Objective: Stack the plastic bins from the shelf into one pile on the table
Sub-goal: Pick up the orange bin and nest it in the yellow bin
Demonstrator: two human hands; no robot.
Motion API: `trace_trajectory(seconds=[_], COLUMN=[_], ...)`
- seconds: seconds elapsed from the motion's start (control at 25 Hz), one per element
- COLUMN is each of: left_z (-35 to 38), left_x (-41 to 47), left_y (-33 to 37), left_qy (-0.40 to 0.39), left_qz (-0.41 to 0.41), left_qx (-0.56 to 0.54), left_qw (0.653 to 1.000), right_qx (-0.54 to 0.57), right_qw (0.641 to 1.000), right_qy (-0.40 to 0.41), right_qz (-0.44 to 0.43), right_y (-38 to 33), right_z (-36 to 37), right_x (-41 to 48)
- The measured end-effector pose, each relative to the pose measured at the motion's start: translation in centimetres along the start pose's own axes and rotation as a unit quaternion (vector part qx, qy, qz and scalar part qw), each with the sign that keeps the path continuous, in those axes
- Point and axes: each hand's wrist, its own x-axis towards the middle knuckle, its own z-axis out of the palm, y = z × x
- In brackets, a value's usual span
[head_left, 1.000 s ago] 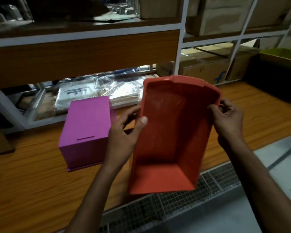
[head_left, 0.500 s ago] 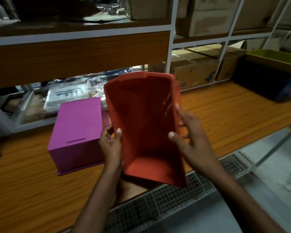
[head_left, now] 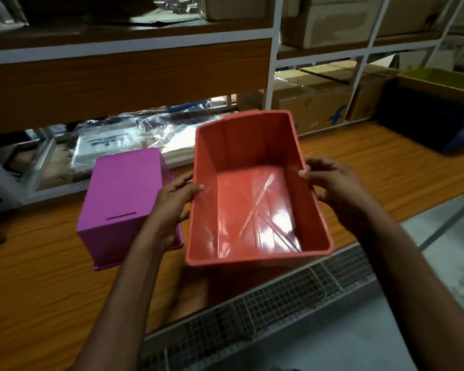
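An orange-red plastic bin (head_left: 252, 204) is held above the wooden table (head_left: 38, 285), its open side up and facing me. My left hand (head_left: 172, 207) grips its left rim, thumb inside the wall. My right hand (head_left: 330, 183) grips the right rim. A magenta bin (head_left: 123, 199) sits upside down on the table just left of the orange one, close to my left hand.
A white-framed shelf (head_left: 273, 62) runs behind the table, with clear plastic bags (head_left: 123, 137) low down and cardboard boxes (head_left: 319, 103) to the right. A dark blue bin with a green one on it (head_left: 434, 116) stands at far right. Wire mesh (head_left: 279, 303) lines the table's front edge.
The orange bin has turned from standing on end to open side up. My right hand moved from the bin's front wall to its right rim. The magenta bin stayed put.
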Motion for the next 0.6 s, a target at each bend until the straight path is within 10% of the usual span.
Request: trace_trajectory(seconds=[0.24,0.6], left_z=[0.9,6.0], left_x=[-1.6,-6.3], left_y=[1.1,-2.2], left_qy=[-0.041,-0.11], left_qz=[-0.052,0.064], left_qx=[0.015,0.058], left_qw=[0.998,0.99], right_qx=[0.019,-0.112], right_qw=[0.99,0.99], right_qy=[-0.043,0.086], right_qz=[0.13,-0.003], right_y=[1.8,4.1], right_z=[-2.4,-8.5], right_x=[-0.6,-10.5])
